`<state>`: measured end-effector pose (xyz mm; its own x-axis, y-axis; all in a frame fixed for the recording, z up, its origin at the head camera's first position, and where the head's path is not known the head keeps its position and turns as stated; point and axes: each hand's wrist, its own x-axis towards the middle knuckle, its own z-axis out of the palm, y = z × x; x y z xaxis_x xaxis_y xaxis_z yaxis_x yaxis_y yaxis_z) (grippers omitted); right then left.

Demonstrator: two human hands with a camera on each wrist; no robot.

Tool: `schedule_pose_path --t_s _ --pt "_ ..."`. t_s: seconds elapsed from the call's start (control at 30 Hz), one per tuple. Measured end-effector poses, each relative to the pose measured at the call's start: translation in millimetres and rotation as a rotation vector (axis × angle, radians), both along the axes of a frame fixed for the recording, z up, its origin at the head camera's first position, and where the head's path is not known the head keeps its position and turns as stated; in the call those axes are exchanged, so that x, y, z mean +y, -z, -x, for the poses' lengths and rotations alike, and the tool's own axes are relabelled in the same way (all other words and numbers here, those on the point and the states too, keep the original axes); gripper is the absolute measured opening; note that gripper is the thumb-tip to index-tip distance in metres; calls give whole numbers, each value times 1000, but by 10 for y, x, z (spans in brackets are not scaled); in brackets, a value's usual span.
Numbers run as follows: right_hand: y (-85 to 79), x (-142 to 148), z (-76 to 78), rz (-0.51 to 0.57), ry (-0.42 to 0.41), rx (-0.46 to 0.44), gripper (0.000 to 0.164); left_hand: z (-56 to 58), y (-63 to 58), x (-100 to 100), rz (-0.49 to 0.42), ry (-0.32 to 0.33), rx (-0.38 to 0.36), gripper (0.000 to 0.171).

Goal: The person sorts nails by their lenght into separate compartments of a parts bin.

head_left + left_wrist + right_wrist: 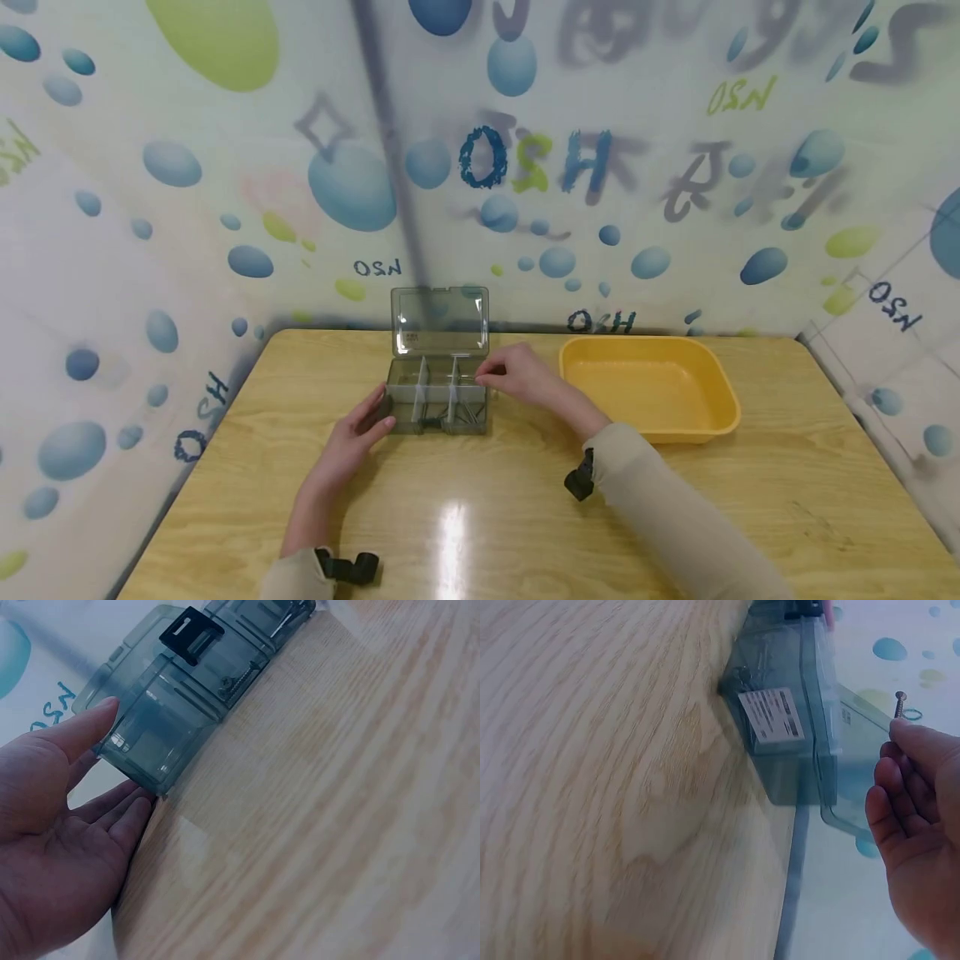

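Observation:
A translucent grey-green compartment box [405, 414] stands on the table with its lid [440, 321] raised at the back. Pale dividers split it, and screws [468, 412] lie in front compartments. My left hand [355, 436] rests against the box's left end, thumb by the upper edge and straight fingers low down, as the left wrist view shows. Between thumb and fingertips, my right hand [521, 375] pinches a small screw [900, 703], head upward, over the box's back right compartment. A black latch [192, 635] sits on the front, and a white label [772, 716] on the right end.
To the right of the box stands a yellow plastic tray [723, 392], beside the right forearm. The wooden table [510, 517] meets a wall [637, 208] printed with blue and green drops close behind the box.

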<state>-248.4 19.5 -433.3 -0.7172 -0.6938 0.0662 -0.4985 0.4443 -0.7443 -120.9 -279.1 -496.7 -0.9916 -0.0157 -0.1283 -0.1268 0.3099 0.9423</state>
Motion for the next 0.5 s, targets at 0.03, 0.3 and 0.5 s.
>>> schedule_pose_path --t_s 0.03,0.3,0.5 --pt "8 -35 -3 -5 -7 -7 13 -13 5 -2 -1 1 -4 69" --pt "58 -279 -1 -17 -25 12 12 -40 4 18 -8 22 -2 69" --pt "47 -421 -59 -19 -27 6 12 -23 -14 4 -12 23 -7 69"
